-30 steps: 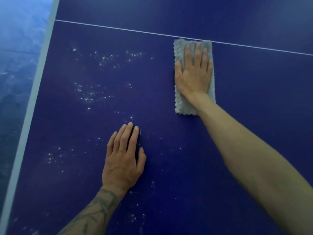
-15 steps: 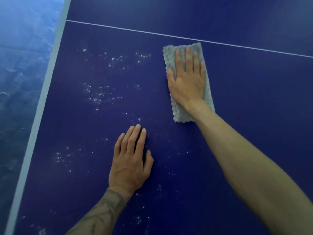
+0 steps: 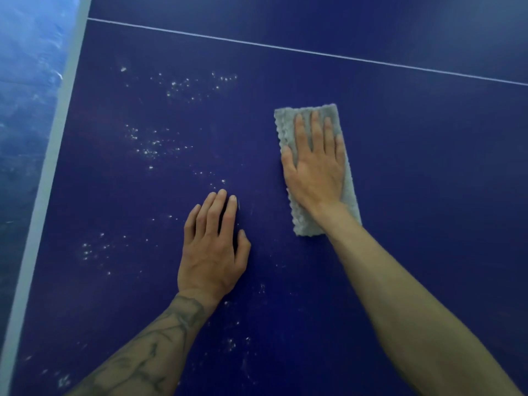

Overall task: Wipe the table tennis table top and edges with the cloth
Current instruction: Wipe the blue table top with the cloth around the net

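The dark blue table tennis table top (image 3: pixel 428 167) fills the view. A folded grey cloth (image 3: pixel 350 195) lies flat on it at centre right. My right hand (image 3: pixel 315 164) presses flat on the cloth with straight fingers, covering most of it. My left hand (image 3: pixel 214 250) rests flat on the bare table surface to the left of the cloth, fingers straight and together. White dust specks (image 3: pixel 154 147) are scattered over the table to the left of both hands and near the bottom edge of the view.
The table's white edge band (image 3: pixel 48 181) runs down the left side, with a blue floor (image 3: pixel 23 110) beyond it. A thin white centre line (image 3: pixel 314 52) crosses the table above the cloth.
My right hand has slid the cloth toward me, away from the white line. My left hand has stayed planted on the table.
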